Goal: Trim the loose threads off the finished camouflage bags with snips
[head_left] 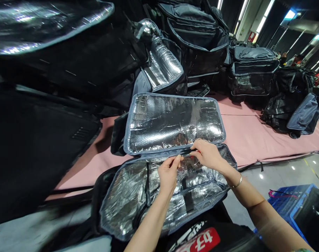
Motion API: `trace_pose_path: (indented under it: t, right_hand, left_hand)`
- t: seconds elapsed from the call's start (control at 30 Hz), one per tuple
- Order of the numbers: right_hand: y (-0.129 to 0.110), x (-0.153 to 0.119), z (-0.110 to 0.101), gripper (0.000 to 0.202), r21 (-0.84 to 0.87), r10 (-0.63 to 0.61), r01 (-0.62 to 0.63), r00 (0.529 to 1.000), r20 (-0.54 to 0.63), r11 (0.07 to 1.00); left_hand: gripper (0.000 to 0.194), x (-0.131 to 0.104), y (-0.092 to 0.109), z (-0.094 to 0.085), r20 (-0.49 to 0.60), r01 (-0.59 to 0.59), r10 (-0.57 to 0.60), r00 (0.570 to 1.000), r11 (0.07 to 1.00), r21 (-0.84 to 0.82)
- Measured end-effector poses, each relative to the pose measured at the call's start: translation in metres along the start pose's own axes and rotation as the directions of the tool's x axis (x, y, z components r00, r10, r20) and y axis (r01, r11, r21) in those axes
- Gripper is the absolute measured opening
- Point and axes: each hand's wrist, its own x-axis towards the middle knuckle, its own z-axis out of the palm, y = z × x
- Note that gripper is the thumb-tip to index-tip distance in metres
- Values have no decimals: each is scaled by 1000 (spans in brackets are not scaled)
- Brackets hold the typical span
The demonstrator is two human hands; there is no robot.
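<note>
Foil-lined bag (pixel 126 196): my left hand (pixel 168 173) and right hand (pixel 209 154) pinch its hinge edge (pixel 159 153) beside the lid (pixel 172 122); hard tugs might rip it.

We see a dim hall with bright patches. Around the open silver-lined bag (pixel 172 122) the light is fair, and we can make out the left hand (pixel 168 175) and right hand (pixel 208 154) clearly against it. Its foil throws back hard white glare in streaks. Beyond it, far to the right, light strips (pixel 265 15) and bluish ceiling lights (pixel 290 14) burn out to white; right of it, the floor (pixel 264 180) carries small reflected spots. Left of it, a shadow darkens the pink cloth (pixel 83 166) and a black bag (pixel 30 150) loses most detail. Nearer us on its left, we get smeared blur; far right of it, uprights lean with wide-angle distortion.
</note>
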Motion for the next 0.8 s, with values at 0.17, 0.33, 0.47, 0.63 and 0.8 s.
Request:
trace_pose_path:
  t: [0.17, 0.33, 0.47, 0.63, 0.8]
  right_hand:
    - [6, 3, 3, 8, -11, -37, 37, 999, 3, 999]
    - [8, 5, 6, 9, -22, -32, 32, 999, -6, 999]
    - [6, 6, 5, 10, -22, -19, 19, 1000, 5, 1000]
    - [6, 6, 5, 9, 32, -9, 10, 1000, -8, 999]
    - [7, 6, 3, 7, 71, 2, -2, 1000, -3, 997]
  left_hand:
    - [26, -1, 2, 1, 0, -5, 5, 1000, 1000, 15]
    - [25, -1, 3, 1, -3, -11, 11, 1000, 1000, 25]
    - [24, 0, 3, 1, -2, -15, 15, 1000, 999, 31]
    - [24, -2, 4, 1, 2, -24, 24, 1000, 999, 39]
    - [25, -3, 5, 1, 10, -28, 28, 1000, 998, 48]
